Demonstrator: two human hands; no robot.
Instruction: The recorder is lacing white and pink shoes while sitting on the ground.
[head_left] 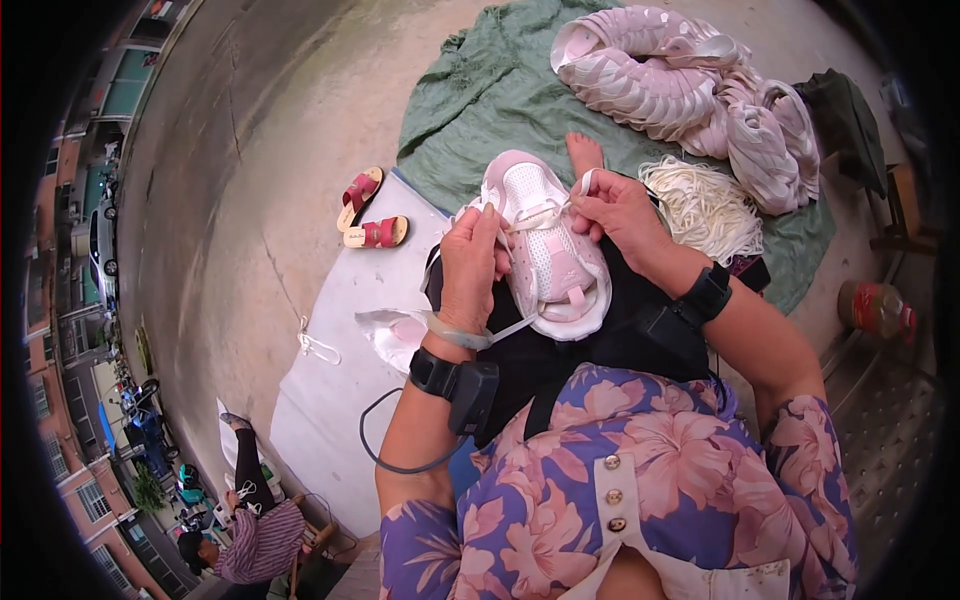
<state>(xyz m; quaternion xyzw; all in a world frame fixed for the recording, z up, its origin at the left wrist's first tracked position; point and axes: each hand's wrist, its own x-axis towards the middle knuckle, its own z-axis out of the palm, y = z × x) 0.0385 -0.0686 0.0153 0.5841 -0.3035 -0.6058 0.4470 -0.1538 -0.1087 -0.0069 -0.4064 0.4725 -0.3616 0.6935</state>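
Shoe (565,265) sits toward the lap's (628,278) far edge, left hand (468,262) and right hand (622,215) pinching lace (541,217), lacing apparently underway, even pull needed next.

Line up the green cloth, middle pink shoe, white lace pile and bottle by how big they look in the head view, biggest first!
1. Green cloth
2. Middle pink shoe
3. White lace pile
4. Bottle

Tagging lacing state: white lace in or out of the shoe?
In, at least partly: white lace crosses the pink shoe between left hand and right hand. Exact threading: cannot tell.
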